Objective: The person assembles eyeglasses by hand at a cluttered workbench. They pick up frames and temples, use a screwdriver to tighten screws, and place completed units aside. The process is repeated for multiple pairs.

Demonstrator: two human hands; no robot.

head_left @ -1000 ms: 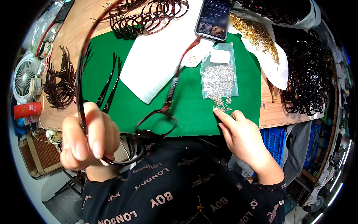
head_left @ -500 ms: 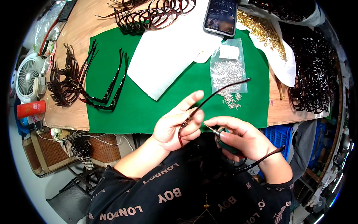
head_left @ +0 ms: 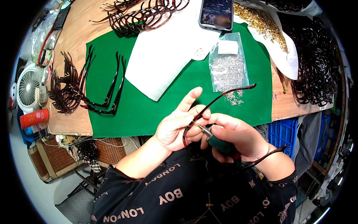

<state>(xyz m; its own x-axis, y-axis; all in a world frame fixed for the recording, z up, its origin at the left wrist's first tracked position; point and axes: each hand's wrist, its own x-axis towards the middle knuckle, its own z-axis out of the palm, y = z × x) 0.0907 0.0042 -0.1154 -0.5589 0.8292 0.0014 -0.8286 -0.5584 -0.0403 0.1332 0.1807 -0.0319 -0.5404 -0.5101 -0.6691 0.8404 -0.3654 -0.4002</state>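
My left hand [head_left: 167, 130] pinches a dark tortoiseshell glasses frame [head_left: 212, 103] near its hinge, index finger stretched outward. One temple of the frame slants up to the right; the other passes over my right wrist. In my right hand [head_left: 248, 140] is a green-handled screwdriver [head_left: 220, 144], fingers wrapped round it. Its metal tip meets the frame at the hinge area by my left fingertips; whether it sits on a screw is too small to tell. Just beyond, a clear bag [head_left: 229, 72] of tiny silvery screws lies with some spilled from its mouth.
A green mat [head_left: 156, 115] covers the table's front, with a white cloth [head_left: 156, 71] on it. Glasses frames [head_left: 67, 87] stand at left, more [head_left: 149, 18] at the back. A phone [head_left: 216, 15], golden small parts [head_left: 261, 24] and a dark frame pile [head_left: 313, 63] lie rightward.
The screwdriver tip has moved left from a gap beside the frame onto its hinge area. My right hand has come up against my left fingers, and the view has shifted slightly.
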